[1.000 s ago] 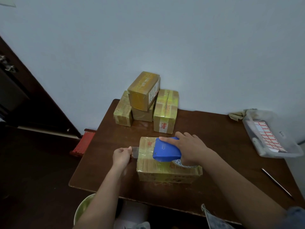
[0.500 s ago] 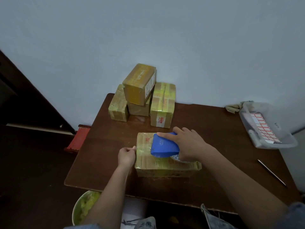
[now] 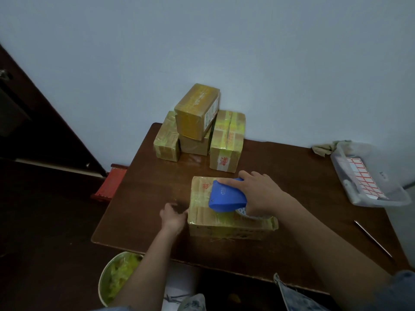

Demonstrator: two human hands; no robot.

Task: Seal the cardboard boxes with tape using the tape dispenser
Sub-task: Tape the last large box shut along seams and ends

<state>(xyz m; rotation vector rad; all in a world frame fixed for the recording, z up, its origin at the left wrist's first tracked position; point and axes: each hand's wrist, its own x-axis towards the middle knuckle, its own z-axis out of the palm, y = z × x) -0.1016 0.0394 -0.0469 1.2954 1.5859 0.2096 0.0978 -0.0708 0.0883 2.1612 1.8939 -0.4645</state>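
Pale blue-grey wall behind, dark brown wooden counter [image 3: 143,198] pushed against it. A taped cardboard box [image 3: 226,223] is laid flat near the counter's front edge. A blue tape dispenser [image 3: 225,196] is held on the box top by the right hand [image 3: 262,194], fingers [image 3: 231,181] curled over its far side; the clear tape roll [image 3: 243,212] is partly seen under the palm. The box's left end is touched by the left hand [image 3: 173,217], fingers [image 3: 183,213] curled against the cardboard; whether a tape end is pinched cannot be told. Beyond the right fingers, four sealed boxes [image 3: 226,142] are stacked against the wall. Well right of the right hand, a clear plastic tray [image 3: 402,198] with a red-bordered label sheet [image 3: 365,179] is seen, a crumpled cloth [image 3: 323,148] behind it. A thin metal rod [image 3: 372,239] lies near the counter's right edge. Below the left forearm, a round bin [image 3: 102,281] with yellowish scraps stands on the floor.
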